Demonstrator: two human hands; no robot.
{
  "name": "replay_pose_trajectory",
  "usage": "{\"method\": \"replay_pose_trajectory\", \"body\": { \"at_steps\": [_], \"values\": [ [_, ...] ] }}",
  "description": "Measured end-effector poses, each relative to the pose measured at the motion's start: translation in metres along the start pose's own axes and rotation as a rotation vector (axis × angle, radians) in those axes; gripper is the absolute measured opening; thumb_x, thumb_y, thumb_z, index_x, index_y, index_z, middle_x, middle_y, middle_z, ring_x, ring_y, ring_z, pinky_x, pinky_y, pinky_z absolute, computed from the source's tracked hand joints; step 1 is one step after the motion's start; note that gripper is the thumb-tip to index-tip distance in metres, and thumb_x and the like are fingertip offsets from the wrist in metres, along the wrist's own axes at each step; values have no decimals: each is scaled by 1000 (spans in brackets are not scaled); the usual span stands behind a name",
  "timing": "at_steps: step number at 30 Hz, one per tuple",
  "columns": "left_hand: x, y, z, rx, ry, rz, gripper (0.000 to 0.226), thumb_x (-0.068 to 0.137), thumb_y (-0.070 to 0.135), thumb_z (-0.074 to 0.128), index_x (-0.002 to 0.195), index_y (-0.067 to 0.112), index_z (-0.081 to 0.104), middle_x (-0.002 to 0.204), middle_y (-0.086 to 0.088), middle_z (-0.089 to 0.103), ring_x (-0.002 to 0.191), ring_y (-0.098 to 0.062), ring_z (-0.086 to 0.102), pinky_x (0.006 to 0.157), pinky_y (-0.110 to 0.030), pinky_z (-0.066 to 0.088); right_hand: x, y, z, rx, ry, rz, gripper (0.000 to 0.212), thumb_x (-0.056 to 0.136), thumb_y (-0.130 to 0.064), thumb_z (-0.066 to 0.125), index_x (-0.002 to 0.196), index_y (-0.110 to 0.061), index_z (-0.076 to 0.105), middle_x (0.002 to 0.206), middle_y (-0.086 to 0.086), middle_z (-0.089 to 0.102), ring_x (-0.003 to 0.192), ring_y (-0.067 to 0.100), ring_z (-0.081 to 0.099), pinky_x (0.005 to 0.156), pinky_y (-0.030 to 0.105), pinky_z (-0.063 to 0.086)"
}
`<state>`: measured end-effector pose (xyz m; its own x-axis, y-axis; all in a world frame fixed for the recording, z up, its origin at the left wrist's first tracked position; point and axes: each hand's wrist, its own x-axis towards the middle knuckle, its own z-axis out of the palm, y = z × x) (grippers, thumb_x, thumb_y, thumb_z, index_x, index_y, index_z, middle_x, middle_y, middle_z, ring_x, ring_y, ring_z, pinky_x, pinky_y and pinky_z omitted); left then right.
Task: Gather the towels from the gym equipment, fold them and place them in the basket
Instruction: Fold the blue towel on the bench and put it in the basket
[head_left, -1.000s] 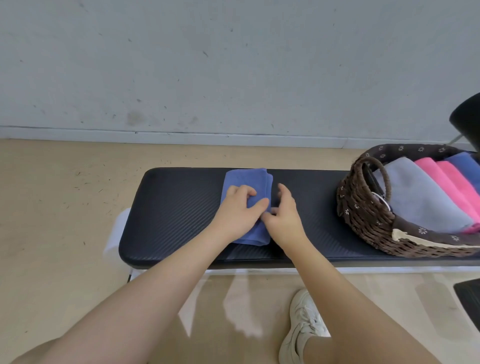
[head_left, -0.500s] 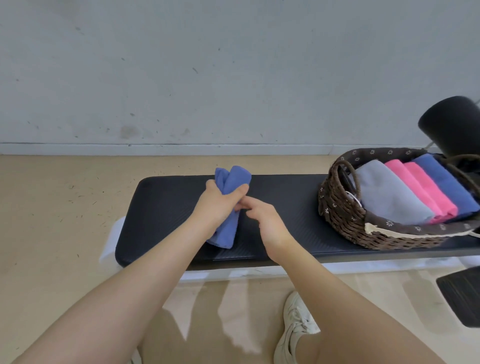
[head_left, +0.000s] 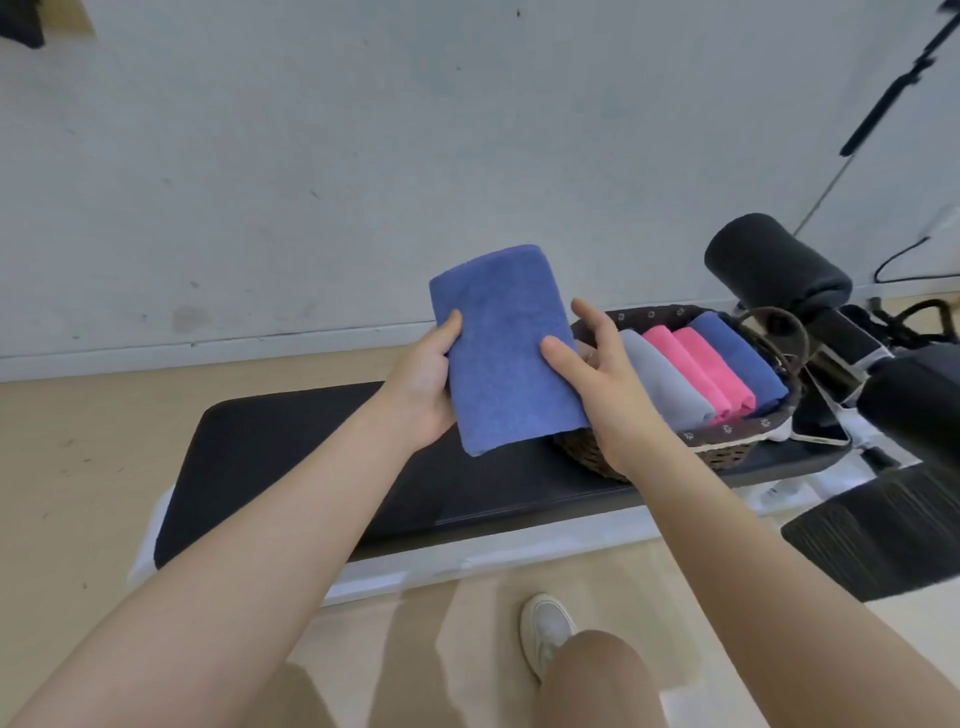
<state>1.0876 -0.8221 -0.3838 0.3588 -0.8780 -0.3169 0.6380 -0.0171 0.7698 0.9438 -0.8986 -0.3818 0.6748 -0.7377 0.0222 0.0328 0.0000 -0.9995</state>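
Here, a folded blue terry towel (head_left: 503, 349) is held up in the air between both hands, above the black padded gym bench (head_left: 291, 457) and just left of the dark brown woven wicker basket (head_left: 727, 441). The left hand (head_left: 422, 389) grips the towel's left edge, thumb lying on the front face and the fingers presumably curled behind, though they are hidden by the cloth. The right hand (head_left: 602, 374) holds the right edge, thumb pressed on the front and the other fingers spread loosely above the basket's near rim. The towel forms a long rectangle, its long axis running from the lower end near the wrists up and away toward the grey wall (head_left: 363, 156), leaning slightly left; the rounded fold sits at the far, upper end. In the basket, which rests on the bench's right end, folded towels lie side by side: a grey towel (head_left: 665, 384), two pink towels (head_left: 706, 369) and a darker blue towel (head_left: 743, 361). A black foam roller pad (head_left: 774, 265) rises behind the basket.
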Motion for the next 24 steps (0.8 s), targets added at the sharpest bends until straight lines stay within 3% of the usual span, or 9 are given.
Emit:
{"method": "replay_pose_trajectory", "body": {
  "at_steps": [2,4,7,11,14,16,20,22,24],
  "values": [
    [14,-7,24,3,-44,-7,44,97,39,38,127,10,53,122,-10,63,110,-23,62,86,-35,51,2,-7,-25,-64,-26,59,44,86,-30,63,126,-21,46,113,-3,65,99,10,66,73,19,53],
    [31,-13,48,21,-64,3,41,98,34,38,127,9,52,121,-10,63,107,-24,62,82,-36,52,4,-11,-48,-172,-38,87,35,84,-27,65,116,-24,50,109,-6,65,91,1,66,67,13,52],
    [62,-15,77,94,-49,80,22,96,13,38,112,10,54,99,-7,64,88,-20,62,72,-33,51,13,-14,-82,-255,-34,121,29,83,-21,69,101,-30,49,94,-15,61,74,-8,63,53,6,47],
    [109,-5,99,337,-190,68,13,84,7,50,94,13,56,83,0,59,75,-13,57,61,-23,49,33,-7,-124,-305,36,211,36,79,-20,73,101,-32,47,99,-12,57,90,5,57,66,19,46],
    [143,-7,105,622,-171,3,17,88,11,57,105,11,57,90,-2,60,80,-13,57,65,-21,47,51,8,-140,-492,2,257,42,79,-18,72,110,-27,45,100,-10,54,88,6,52,63,18,41],
    [158,-9,107,885,-149,27,13,85,6,59,96,13,62,91,-4,63,83,-15,59,74,-25,48,61,17,-144,-638,-38,294,53,79,-20,72,123,-20,42,102,-5,51,89,12,48,61,18,38],
    [175,-8,102,1385,-340,-88,30,80,3,59,105,21,57,99,-6,65,89,-20,59,90,-37,49,77,25,-142,-1058,-139,372,35,84,-27,63,111,-13,44,88,-2,46,92,19,48,75,26,39],
    [186,-11,104,1638,-367,-58,33,79,6,60,111,12,54,106,-11,63,89,-23,55,84,-41,48,84,34,-135,-1274,-175,390,19,92,-27,51,103,-12,49,80,0,43,101,21,52,86,31,39],
    [194,-19,112,1922,-407,46,31,80,8,57,111,5,55,103,-12,61,86,-22,50,74,-35,41,86,48,-128,-1400,-142,421,24,91,-29,48,112,-17,49,82,-2,49,109,24,55,91,37,43]
  ]
}}
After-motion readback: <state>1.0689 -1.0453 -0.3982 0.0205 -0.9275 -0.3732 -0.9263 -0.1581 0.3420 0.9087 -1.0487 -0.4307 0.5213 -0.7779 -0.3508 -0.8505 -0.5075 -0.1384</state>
